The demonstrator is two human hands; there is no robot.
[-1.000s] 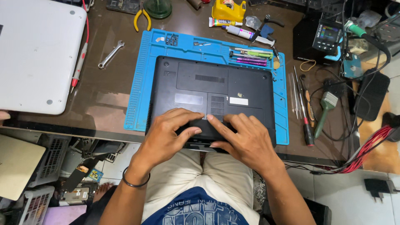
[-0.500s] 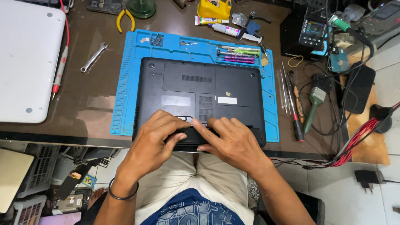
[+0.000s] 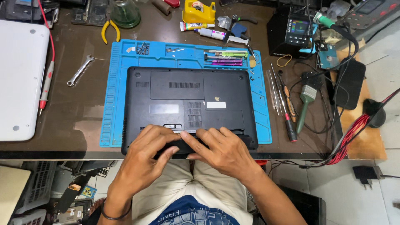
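Fingers [image 3: 166, 137] of both hands curled on battery bar [image 3: 179, 146] | black laptop [image 3: 187, 96] bottom-up, long axis left-right, battery edge toward person | left hand [image 3: 143, 160], right hand [image 3: 225, 152]

laptop [image 3: 187, 104]: matt black plastic | mat [image 3: 116, 83]: smooth blue rubbery | spanner [image 3: 81, 71]: shiny metal | desk [image 3: 75, 116]: glossy dark

Both forearms reaching in from the near edge, converging toward the middle. Left hand [image 3: 148, 152] palm down, fingers curled forward, thumb angled right. Right hand [image 3: 218, 152] palm down, fingers spread leftward, touching the left thumb. Dark band around left wrist.
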